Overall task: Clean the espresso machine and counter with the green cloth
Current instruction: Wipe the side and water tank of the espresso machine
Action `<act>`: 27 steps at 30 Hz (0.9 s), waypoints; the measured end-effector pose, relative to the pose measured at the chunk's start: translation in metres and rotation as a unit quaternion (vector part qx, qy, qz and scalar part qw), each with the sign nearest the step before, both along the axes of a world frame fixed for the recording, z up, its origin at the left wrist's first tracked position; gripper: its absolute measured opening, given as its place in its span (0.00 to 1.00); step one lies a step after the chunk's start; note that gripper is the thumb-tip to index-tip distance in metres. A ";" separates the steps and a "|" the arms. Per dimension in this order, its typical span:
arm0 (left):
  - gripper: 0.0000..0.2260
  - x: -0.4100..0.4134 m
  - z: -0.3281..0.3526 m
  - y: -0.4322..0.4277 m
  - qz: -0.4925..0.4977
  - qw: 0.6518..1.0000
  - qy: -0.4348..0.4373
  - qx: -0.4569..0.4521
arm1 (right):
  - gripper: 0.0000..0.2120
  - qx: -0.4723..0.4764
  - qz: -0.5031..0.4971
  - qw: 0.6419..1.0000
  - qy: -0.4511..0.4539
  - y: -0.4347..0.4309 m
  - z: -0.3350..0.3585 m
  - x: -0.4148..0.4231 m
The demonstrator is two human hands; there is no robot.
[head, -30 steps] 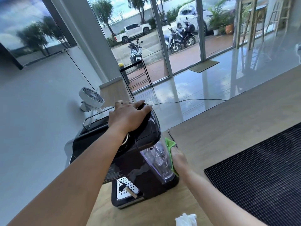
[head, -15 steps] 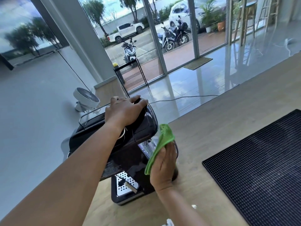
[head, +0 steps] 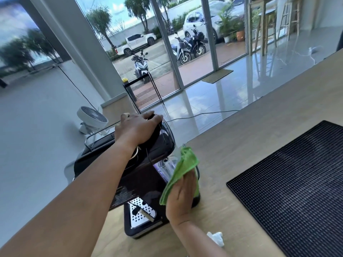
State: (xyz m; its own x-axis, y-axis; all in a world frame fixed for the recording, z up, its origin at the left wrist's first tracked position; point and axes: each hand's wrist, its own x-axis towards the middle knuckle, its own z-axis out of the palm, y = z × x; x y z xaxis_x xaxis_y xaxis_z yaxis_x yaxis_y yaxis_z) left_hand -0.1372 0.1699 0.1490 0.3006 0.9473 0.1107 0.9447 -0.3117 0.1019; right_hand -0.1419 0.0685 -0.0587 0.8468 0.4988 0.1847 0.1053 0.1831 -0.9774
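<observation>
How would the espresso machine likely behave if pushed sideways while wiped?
The espresso machine looks top-heavy, its head overhanging a narrower base, and may tip. On the smooth counter it could slide; the left hand holding its top probably steadies it against the green cloth pressed by the right hand.
</observation>
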 end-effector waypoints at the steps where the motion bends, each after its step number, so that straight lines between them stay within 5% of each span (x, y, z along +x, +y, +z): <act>1: 0.26 0.000 0.001 0.000 0.000 1.000 0.001 0.000 | 0.30 -0.038 0.003 0.999 0.039 -0.004 -0.017 -0.001; 5: 0.27 0.001 0.000 0.001 0.001 1.000 -0.013 -0.004 | 0.33 -0.083 0.019 0.993 0.079 -0.022 -0.034 -0.017; 10: 0.28 -0.001 -0.003 0.004 0.002 1.000 0.004 -0.010 | 0.31 0.015 0.088 0.995 -0.045 -0.027 0.018 -0.014; 13: 0.28 -0.001 -0.002 0.003 0.003 1.000 -0.001 -0.007 | 0.29 0.013 0.076 0.996 -0.046 -0.018 0.002 0.003; 16: 0.28 -0.001 -0.002 0.002 -0.001 1.000 0.002 -0.004 | 0.27 -0.065 0.114 0.991 -0.012 -0.028 -0.050 0.013; 20: 0.28 -0.001 -0.002 0.002 0.001 1.000 -0.005 -0.006 | 0.38 -0.150 0.151 0.977 0.014 -0.038 -0.077 0.014; 27: 0.28 -0.001 -0.003 0.002 -0.002 1.000 0.001 -0.009 | 0.35 0.018 0.087 0.991 -0.102 -0.021 0.030 0.019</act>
